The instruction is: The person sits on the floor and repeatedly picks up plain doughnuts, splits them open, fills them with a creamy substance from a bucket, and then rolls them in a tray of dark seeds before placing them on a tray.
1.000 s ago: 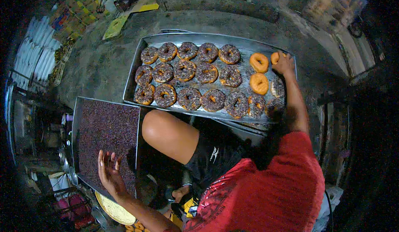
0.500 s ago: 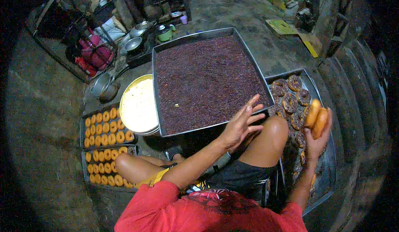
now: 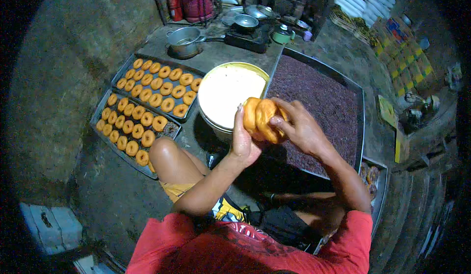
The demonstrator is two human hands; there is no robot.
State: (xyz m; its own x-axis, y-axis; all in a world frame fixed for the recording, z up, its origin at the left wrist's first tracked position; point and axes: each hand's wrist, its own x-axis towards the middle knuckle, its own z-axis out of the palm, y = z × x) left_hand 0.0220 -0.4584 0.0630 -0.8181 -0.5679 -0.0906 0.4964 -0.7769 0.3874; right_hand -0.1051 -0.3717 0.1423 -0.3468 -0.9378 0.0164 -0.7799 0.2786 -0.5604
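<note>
Between my two hands is a small bunch of plain golden doughnuts, pressed side by side. My left hand supports them from the left and below, thumb up along the side. From the right, my right hand grips them with bent fingers and thumb. They are held over the near right edge of a round tub of white cream with a yellow rim. Right of it lies a large metal tray of dark chocolate sprinkles, partly hidden by my right hand and forearm.
Two trays hold rows of plain doughnuts at left. Coated doughnuts lie in a tray at right, mostly hidden. Behind stand a pot, a stove and a pink gas cylinder. Cartons are stacked at far right.
My right hand has brought doughnuts from the right-hand tray to the middle. My left hand, open before, now holds them too. The view has turned left.
</note>
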